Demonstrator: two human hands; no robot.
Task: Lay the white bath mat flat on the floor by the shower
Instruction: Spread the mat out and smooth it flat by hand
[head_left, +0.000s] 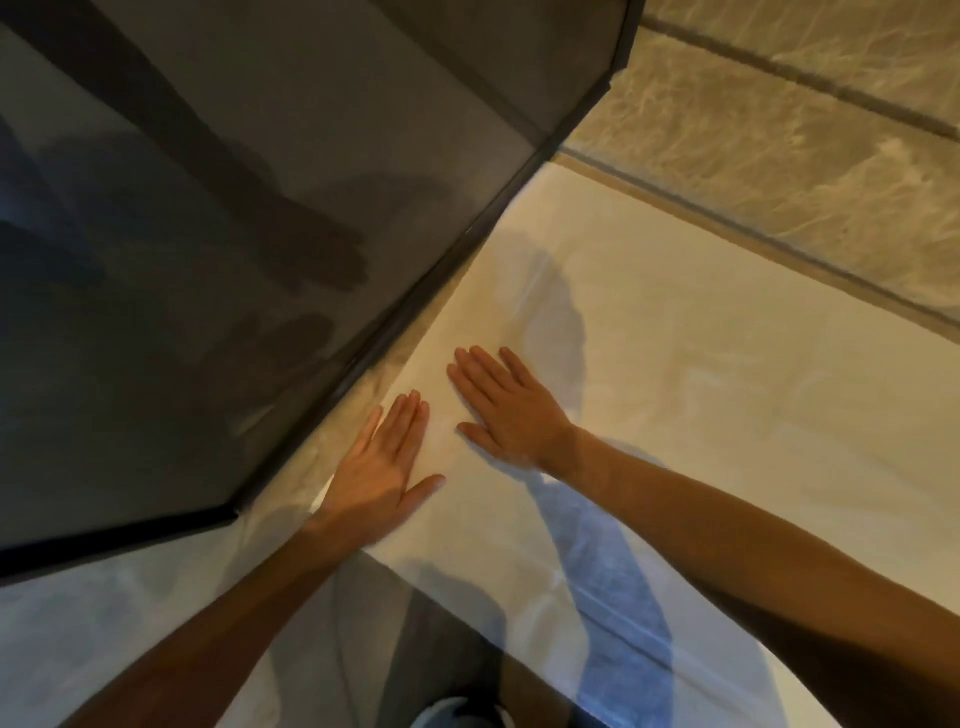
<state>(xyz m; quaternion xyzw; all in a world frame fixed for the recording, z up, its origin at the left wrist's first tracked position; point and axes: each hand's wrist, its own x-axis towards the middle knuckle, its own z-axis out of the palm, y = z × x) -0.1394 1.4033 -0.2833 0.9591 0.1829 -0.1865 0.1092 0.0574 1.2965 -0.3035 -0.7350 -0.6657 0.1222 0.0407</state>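
The white bath mat (701, 395) lies spread on the floor, its long edge running along the dark-framed glass shower enclosure (260, 260). My left hand (382, 465) rests palm down on the mat's near-left edge, fingers straight and together. My right hand (506, 410) lies flat on the mat just beside it, fingers slightly apart. Neither hand holds anything. A few soft creases show in the mat beyond my right hand.
The shower's black frame (467, 234) runs diagonally beside the mat. Marbled beige floor tiles (779, 130) with grey grout lines lie beyond the mat's far edge. Grey floor (104, 623) shows at the lower left. A pale rounded object (457, 714) peeks in at the bottom edge.
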